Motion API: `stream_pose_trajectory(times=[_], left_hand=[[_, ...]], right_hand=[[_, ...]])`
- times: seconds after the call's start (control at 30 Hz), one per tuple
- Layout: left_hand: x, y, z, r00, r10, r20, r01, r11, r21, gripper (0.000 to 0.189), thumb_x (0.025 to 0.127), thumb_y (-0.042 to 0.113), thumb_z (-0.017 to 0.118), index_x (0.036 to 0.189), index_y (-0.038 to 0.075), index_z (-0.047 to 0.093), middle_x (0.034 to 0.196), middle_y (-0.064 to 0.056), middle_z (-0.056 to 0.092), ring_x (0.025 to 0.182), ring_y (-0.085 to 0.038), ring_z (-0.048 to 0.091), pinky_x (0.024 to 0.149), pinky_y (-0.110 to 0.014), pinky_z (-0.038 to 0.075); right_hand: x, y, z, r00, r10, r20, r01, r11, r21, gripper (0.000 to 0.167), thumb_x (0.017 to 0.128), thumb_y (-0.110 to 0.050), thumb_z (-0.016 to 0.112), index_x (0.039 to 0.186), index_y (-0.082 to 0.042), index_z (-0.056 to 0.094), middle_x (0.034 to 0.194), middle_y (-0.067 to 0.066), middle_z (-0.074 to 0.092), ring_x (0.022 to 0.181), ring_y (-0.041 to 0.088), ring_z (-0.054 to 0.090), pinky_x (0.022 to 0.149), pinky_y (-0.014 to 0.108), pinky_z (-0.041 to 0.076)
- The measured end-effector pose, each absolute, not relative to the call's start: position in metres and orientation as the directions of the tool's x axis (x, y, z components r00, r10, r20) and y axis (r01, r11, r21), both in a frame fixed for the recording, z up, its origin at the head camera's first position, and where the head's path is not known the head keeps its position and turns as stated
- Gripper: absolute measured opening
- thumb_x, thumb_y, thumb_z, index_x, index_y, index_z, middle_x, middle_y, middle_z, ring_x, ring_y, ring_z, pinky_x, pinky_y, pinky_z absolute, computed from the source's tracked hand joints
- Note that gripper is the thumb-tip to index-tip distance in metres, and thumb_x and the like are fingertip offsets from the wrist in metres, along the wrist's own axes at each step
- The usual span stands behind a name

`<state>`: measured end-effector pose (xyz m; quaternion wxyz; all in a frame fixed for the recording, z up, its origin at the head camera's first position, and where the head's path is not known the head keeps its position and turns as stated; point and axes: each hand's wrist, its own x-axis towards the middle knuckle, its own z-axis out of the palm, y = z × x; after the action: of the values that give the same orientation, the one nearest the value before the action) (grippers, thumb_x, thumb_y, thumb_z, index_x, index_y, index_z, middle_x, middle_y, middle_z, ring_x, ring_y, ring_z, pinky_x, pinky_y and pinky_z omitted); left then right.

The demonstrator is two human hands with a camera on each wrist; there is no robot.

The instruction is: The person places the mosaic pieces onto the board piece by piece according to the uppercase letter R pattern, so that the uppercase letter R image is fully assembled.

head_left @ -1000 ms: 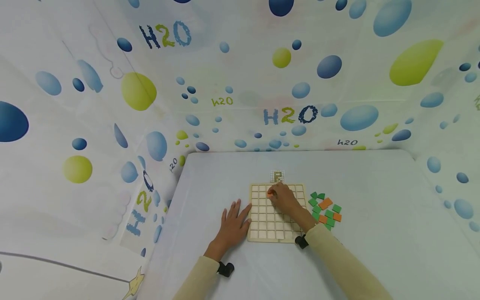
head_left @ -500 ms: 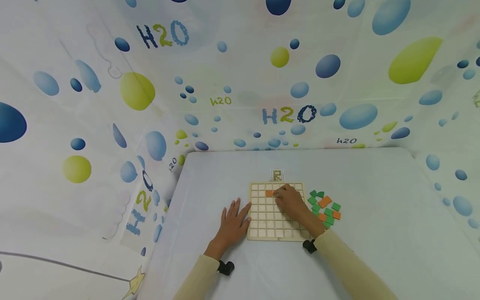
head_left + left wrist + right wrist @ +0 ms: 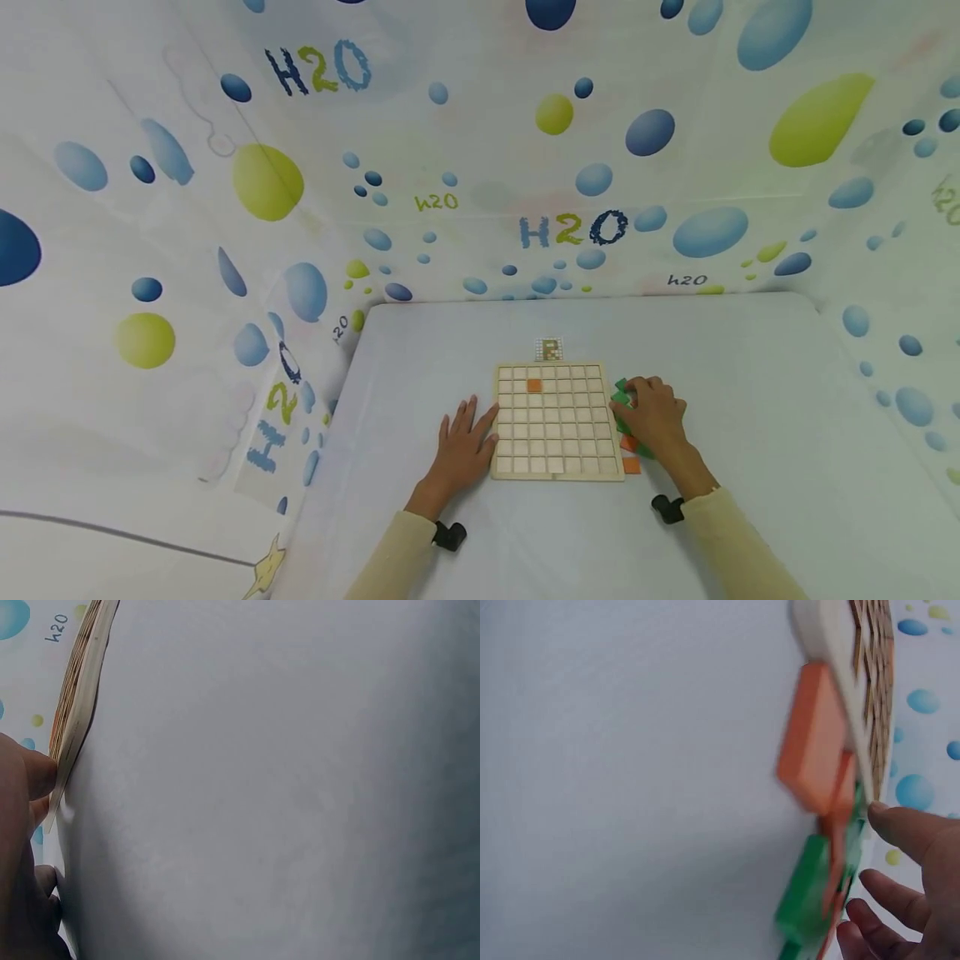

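A pale wooden grid board lies on the table in the head view, with one orange square tile in a cell of its second row from the top. My left hand rests flat beside the board, thumb and forefinger touching its left edge. Over the pile of tiles at the board's right edge is my right hand, fingers spread and thumb near the edge. It partly hides green tiles and orange tiles. The right wrist view shows these fingers bent a little, with no tile pinched between them.
A small printed card with a brown pattern on a grid lies just beyond the board's far edge. White cloth covers the table, and a patterned curtain stands behind it.
My right hand has left the orange tile in the grid and moved right to the loose pile. Loose tiles have shifted left, close against the board. My left hand has stayed put.
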<state>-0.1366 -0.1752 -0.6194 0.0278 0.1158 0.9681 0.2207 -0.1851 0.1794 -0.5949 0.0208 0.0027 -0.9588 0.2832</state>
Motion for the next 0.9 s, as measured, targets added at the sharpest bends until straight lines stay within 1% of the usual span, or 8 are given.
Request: stream_pose_trajectory(times=[0.1, 0.2, 0.27, 0.37, 0.5, 0.63, 0.73, 0.9], left_hand=[[-0.137, -0.176, -0.618, -0.973, 0.229, -0.015, 0.200, 0.877, 0.436, 0.054, 0.110, 0.035, 0.047, 0.163, 0.022, 0.044, 0.173, -0.021, 0.025, 0.160, -0.045, 0.020, 0.124, -0.071, 0.013], [-0.136, -0.175, -0.616, -0.972, 0.232, -0.031, 0.194, 0.873, 0.448, 0.054, 0.111, 0.035, 0.046, 0.164, 0.023, 0.042, 0.174, -0.019, 0.023, 0.161, -0.044, 0.019, 0.124, -0.070, 0.012], [-0.137, -0.175, -0.617, -0.971, 0.236, -0.032, 0.195, 0.867, 0.458, 0.054, 0.111, 0.035, 0.045, 0.163, 0.023, 0.042, 0.174, -0.019, 0.023, 0.161, -0.043, 0.018, 0.125, -0.070, 0.012], [-0.137, -0.174, -0.618, -0.971, 0.237, -0.021, 0.201, 0.864, 0.463, 0.054, 0.111, 0.035, 0.045, 0.163, 0.022, 0.042, 0.174, -0.020, 0.023, 0.161, -0.044, 0.019, 0.124, -0.071, 0.011], [-0.136, -0.175, -0.621, -0.972, 0.235, 0.009, 0.212, 0.857, 0.470, 0.054, 0.110, 0.034, 0.046, 0.162, 0.021, 0.044, 0.172, -0.023, 0.025, 0.159, -0.047, 0.020, 0.123, -0.072, 0.011], [-0.136, -0.175, -0.625, -0.972, 0.236, 0.000, 0.209, 0.859, 0.468, 0.055, 0.111, 0.037, 0.045, 0.164, 0.023, 0.042, 0.174, -0.021, 0.022, 0.161, -0.045, 0.018, 0.124, -0.071, 0.010], [-0.137, -0.176, -0.627, -0.973, 0.231, -0.018, 0.198, 0.872, 0.448, 0.055, 0.111, 0.039, 0.043, 0.165, 0.026, 0.039, 0.175, -0.017, 0.020, 0.162, -0.041, 0.015, 0.125, -0.070, 0.010], [-0.136, -0.176, -0.625, -0.975, 0.223, -0.015, 0.194, 0.879, 0.436, 0.055, 0.111, 0.039, 0.043, 0.165, 0.026, 0.039, 0.175, -0.016, 0.020, 0.162, -0.041, 0.016, 0.125, -0.069, 0.010]], right_hand=[[-0.185, 0.183, -0.594, -1.000, 0.010, 0.004, 0.007, 0.857, -0.515, 0.038, 0.098, -0.030, 0.076, 0.121, 0.000, 0.067, 0.125, 0.028, 0.062, 0.111, 0.048, 0.056, 0.088, 0.067, 0.040], [-0.188, 0.184, -0.591, -1.000, 0.014, -0.026, 0.025, 0.865, -0.501, 0.032, 0.100, -0.023, 0.073, 0.122, -0.001, 0.067, 0.126, 0.027, 0.062, 0.115, 0.049, 0.056, 0.093, 0.069, 0.039], [-0.191, 0.186, -0.588, -0.999, 0.004, -0.033, 0.020, 0.869, -0.494, 0.029, 0.100, -0.019, 0.073, 0.122, -0.001, 0.067, 0.127, 0.028, 0.062, 0.116, 0.050, 0.055, 0.093, 0.070, 0.040], [-0.198, 0.190, -0.588, -0.999, -0.027, -0.042, -0.003, 0.872, -0.489, 0.031, 0.100, -0.018, 0.072, 0.125, -0.001, 0.067, 0.132, 0.029, 0.060, 0.120, 0.051, 0.055, 0.093, 0.070, 0.042], [-0.207, 0.191, -0.590, -0.995, -0.081, -0.062, -0.039, 0.861, -0.507, 0.034, 0.100, -0.019, 0.072, 0.129, -0.001, 0.066, 0.136, 0.029, 0.058, 0.124, 0.052, 0.054, 0.094, 0.071, 0.041], [-0.212, 0.191, -0.593, -0.992, -0.117, -0.048, -0.076, 0.851, -0.520, 0.033, 0.100, -0.019, 0.073, 0.127, -0.001, 0.067, 0.135, 0.030, 0.058, 0.123, 0.053, 0.055, 0.093, 0.073, 0.042], [-0.214, 0.191, -0.598, -0.991, -0.129, -0.041, -0.089, 0.852, -0.516, 0.035, 0.101, -0.020, 0.073, 0.129, -0.001, 0.066, 0.135, 0.029, 0.058, 0.124, 0.053, 0.055, 0.092, 0.074, 0.044], [-0.216, 0.191, -0.602, -0.989, -0.144, -0.037, -0.101, 0.838, -0.536, 0.033, 0.102, -0.019, 0.071, 0.129, -0.002, 0.066, 0.136, 0.029, 0.057, 0.125, 0.053, 0.054, 0.092, 0.072, 0.044]])
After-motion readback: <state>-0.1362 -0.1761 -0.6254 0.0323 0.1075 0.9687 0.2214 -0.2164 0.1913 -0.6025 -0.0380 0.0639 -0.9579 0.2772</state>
